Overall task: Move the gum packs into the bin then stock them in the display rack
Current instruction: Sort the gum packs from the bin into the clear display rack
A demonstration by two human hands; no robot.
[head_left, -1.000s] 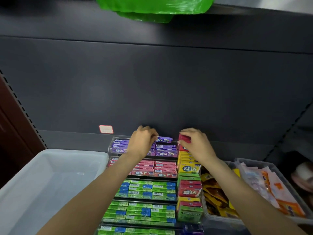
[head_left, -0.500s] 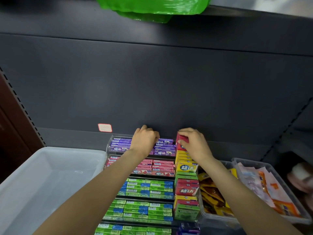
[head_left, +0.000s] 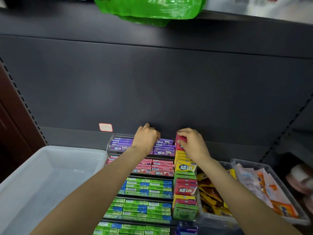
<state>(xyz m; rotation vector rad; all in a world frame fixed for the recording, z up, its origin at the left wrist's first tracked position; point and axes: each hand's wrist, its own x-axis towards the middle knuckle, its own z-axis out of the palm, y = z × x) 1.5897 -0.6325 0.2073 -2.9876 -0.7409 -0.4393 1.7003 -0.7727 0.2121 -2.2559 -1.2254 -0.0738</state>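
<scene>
Head view, left hand: the left hand curls down over the purple gum packs in the display rack's top row; whether it grips one cannot be told.
Right hand: the right hand pinches a red gum pack, top right.
Bin: the bin lies left, nearer the left hand.

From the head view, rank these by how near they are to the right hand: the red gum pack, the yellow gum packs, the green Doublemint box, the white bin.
1. red gum pack: pinched in the right hand, top of the rack's right column.
2. yellow gum packs: just below that hand.
3. green Doublemint box: lower in the same column.
4. white bin: far left, beyond the rack.
</scene>
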